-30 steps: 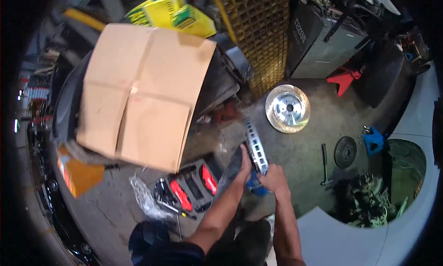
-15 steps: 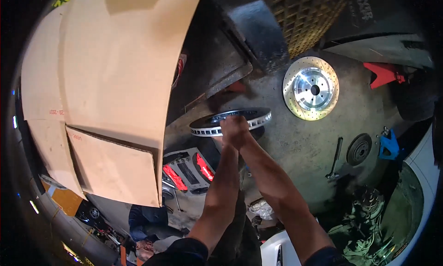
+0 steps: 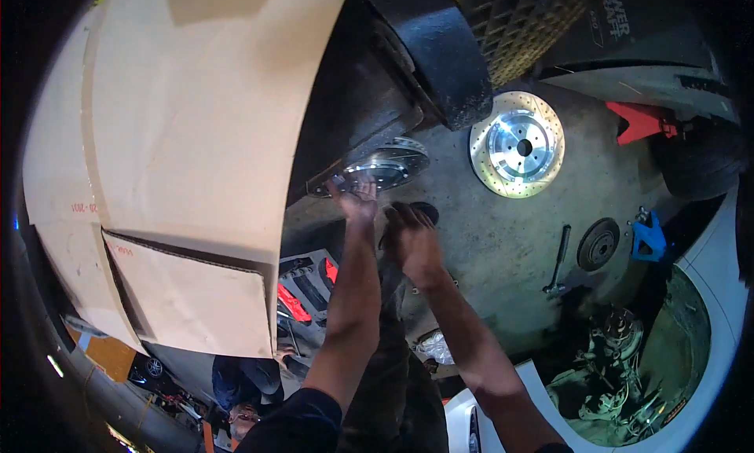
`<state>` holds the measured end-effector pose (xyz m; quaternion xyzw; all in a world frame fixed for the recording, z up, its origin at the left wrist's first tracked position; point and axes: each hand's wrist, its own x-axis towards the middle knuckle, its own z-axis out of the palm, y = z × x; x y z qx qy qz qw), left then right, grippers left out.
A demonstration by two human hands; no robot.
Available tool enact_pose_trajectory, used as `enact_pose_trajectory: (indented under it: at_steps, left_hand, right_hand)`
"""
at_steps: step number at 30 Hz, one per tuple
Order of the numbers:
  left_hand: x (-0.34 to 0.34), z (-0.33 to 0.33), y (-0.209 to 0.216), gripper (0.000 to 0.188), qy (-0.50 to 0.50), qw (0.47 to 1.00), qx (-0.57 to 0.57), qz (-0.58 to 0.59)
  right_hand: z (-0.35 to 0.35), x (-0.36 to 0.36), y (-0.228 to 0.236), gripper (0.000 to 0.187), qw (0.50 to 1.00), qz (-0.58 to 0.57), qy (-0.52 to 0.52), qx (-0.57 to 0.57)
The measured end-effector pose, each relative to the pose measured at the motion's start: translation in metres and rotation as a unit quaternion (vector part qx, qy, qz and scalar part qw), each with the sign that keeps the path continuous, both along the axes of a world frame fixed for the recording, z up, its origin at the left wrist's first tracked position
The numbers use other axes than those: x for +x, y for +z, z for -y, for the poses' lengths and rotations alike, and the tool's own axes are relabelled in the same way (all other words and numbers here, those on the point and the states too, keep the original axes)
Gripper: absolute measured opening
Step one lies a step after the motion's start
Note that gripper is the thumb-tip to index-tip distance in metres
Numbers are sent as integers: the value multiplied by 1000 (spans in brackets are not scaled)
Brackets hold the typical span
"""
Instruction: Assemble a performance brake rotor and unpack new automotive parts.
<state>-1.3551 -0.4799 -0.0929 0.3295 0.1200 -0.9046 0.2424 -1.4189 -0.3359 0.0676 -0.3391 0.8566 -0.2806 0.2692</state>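
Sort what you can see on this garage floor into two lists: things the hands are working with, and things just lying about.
In hand:
left hand on the rim of the brake disc
right hand just beside it

Lying about:
second drilled brake disc
cardboard sheet
red jack stand
blue part
long-handled tool
tool case

The brake disc (image 3: 386, 167) at the left hand's (image 3: 357, 201) fingertips is bare metal, shiny under the light. The drilled brake rotor (image 3: 517, 145) lying on the rough, matt concrete floor (image 3: 503, 241) gleams bright and polished. The cardboard sheet (image 3: 181, 131) is matt brown paperboard.
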Motion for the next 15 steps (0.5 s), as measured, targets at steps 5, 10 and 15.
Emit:
enact_pose_trajectory:
  at_steps: [5,10,15]
  left_hand:
    - [-1,7,-15,60,-15,923,-1,384]
    - [18,16,-31,56,-18,943,8,332]
    - [19,13,-22,67,-81,940,10,332]
  right_hand:
    - [-116,51,-9,43,974,117,-73,180]
    - [-195,98,7,42,902,207,-55,375]
    - [-217,118,10,41,896,228,-116,364]
